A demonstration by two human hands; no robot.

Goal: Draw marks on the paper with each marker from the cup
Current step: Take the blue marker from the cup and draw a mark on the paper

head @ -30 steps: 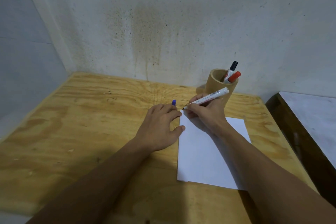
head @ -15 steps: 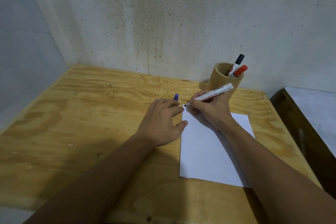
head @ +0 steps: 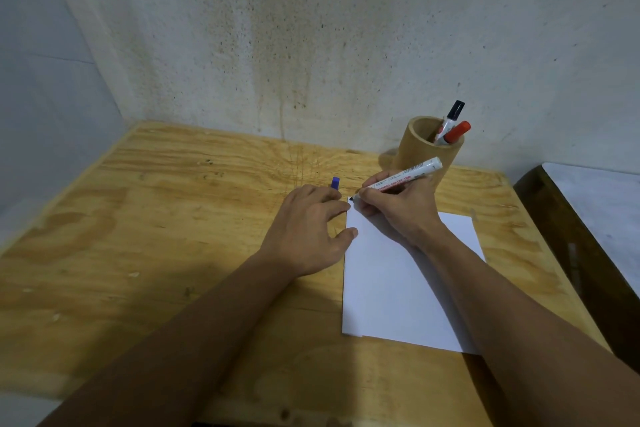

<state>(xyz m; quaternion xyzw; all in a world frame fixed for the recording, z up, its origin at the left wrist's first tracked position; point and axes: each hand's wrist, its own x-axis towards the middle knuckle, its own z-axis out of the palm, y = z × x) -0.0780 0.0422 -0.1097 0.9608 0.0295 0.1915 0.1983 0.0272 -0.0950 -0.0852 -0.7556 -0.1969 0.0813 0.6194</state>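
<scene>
You look at a dim, evenly lit scene with a cool tone. The light comes from above and behind you, so your forearms throw soft shadows on the plywood table (head: 173, 218) toward the near edge. No glare on the paper (head: 398, 288). The wide lens bends the edges, and the corners look soft

Cup (head: 427, 152) blocks behind the paper (head: 398, 288); table (head: 156, 218) left lies open
</scene>
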